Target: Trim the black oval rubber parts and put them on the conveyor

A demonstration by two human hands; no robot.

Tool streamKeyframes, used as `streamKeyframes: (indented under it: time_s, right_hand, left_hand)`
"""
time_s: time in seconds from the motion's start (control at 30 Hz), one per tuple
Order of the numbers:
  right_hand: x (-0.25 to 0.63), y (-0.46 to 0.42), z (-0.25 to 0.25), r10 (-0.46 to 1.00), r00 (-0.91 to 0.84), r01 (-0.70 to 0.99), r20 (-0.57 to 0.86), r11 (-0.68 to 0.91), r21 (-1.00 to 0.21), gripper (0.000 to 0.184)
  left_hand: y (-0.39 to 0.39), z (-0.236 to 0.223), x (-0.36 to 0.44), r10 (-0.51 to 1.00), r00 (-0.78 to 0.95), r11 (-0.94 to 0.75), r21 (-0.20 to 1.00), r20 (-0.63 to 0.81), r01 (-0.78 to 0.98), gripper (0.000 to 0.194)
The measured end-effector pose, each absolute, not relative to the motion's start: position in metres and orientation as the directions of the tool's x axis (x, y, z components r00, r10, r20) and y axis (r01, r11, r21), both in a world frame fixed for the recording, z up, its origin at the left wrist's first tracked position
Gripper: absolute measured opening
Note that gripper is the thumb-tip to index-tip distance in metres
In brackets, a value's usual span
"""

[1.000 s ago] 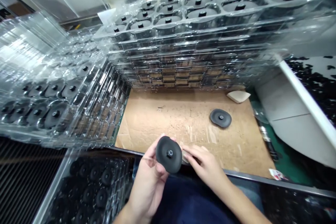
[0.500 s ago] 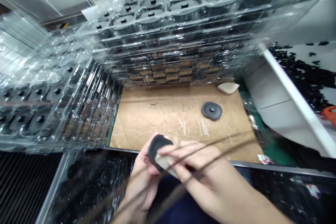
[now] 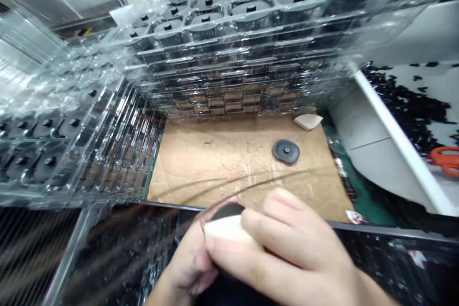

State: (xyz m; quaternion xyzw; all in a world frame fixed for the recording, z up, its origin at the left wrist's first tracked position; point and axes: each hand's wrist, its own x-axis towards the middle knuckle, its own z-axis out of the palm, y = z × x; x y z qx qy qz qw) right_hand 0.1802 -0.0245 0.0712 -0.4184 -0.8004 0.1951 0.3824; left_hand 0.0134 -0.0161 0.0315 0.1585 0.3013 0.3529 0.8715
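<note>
In the head view, my left hand (image 3: 188,258) is closed round a dark rounded disc (image 3: 228,210), of which only the upper part shows. My right hand (image 3: 294,244) grips a cream-coloured wedge-like pad (image 3: 225,229) and presses it over the disc's face. The pad hides most of the disc. Beyond the hands, a dark grey oval disc (image 3: 286,157) with a small round hub lies on a cardboard sheet (image 3: 201,162). A second cream pad (image 3: 307,122) with pointed ends rests at the sheet's far right corner.
Stacked clear trays (image 3: 229,50) holding dark discs rise behind the cardboard, and more trays (image 3: 75,153) stand at the left. At right, a white bin (image 3: 390,119) contains black scraps (image 3: 423,110) and orange-handled scissors (image 3: 446,158). Dark strands hang blurred across the view.
The pad has come up over the disc and now covers most of it. Both hands sit slightly lower, and the disc's face has tilted out of sight. The view has shifted a little.
</note>
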Motion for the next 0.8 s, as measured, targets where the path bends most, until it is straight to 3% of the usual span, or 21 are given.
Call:
streamKeyframes:
  time_s: [0.1,0.23,0.37,0.47,0.53,0.6,0.7,0.73,0.8]
  right_hand:
    - [0.188,-0.012,0.059,0.853,-0.284,0.502,0.438,0.521,-0.69,0.027]
    - [0.202,-0.02,0.02,0.978,0.069,0.535,0.199,0.132,-0.835,0.022]
    - [0.206,-0.041,-0.014,0.994,-0.017,0.474,-0.106,-0.085,-0.876,0.024]
    - [0.21,-0.047,-0.014,0.989,-0.007,0.502,-0.146,-0.123,-0.856,0.024]
    - [0.212,-0.047,0.003,0.994,0.091,0.526,-0.062,-0.101,-0.845,0.022]
    - [0.211,-0.046,0.026,0.981,0.161,0.569,0.112,0.0,-0.822,0.022]
    - [0.199,-0.038,0.055,0.914,-0.055,0.584,0.403,0.357,-0.73,0.029]
    - [0.194,-0.034,0.06,0.878,-0.16,0.554,0.451,0.458,-0.695,0.027]
    - [0.187,-0.026,0.064,0.847,-0.34,0.514,0.409,0.531,-0.673,0.024]
  left_hand:
    - [-0.019,0.03,0.009,0.705,0.609,0.705,0.453,-0.362,-0.547,0.051]
    - [-0.018,0.026,0.006,0.676,0.643,0.736,0.36,-0.36,-0.573,0.052]
    - [-0.014,0.025,0.007,0.667,0.646,0.745,0.325,-0.371,-0.582,0.053]
    - [-0.012,0.024,0.008,0.652,0.666,0.758,0.322,-0.362,-0.567,0.054]
    - [-0.013,0.024,0.009,0.644,0.677,0.764,0.329,-0.356,-0.555,0.054]
    - [-0.015,0.022,0.009,0.634,0.681,0.773,0.336,-0.367,-0.538,0.054]
    - [-0.021,0.018,0.009,0.606,0.639,0.795,0.36,-0.473,-0.487,0.057]
    - [-0.023,0.017,0.009,0.599,0.617,0.801,0.372,-0.51,-0.469,0.056]
    - [-0.025,0.014,0.01,0.596,0.593,0.803,0.399,-0.541,-0.443,0.052]
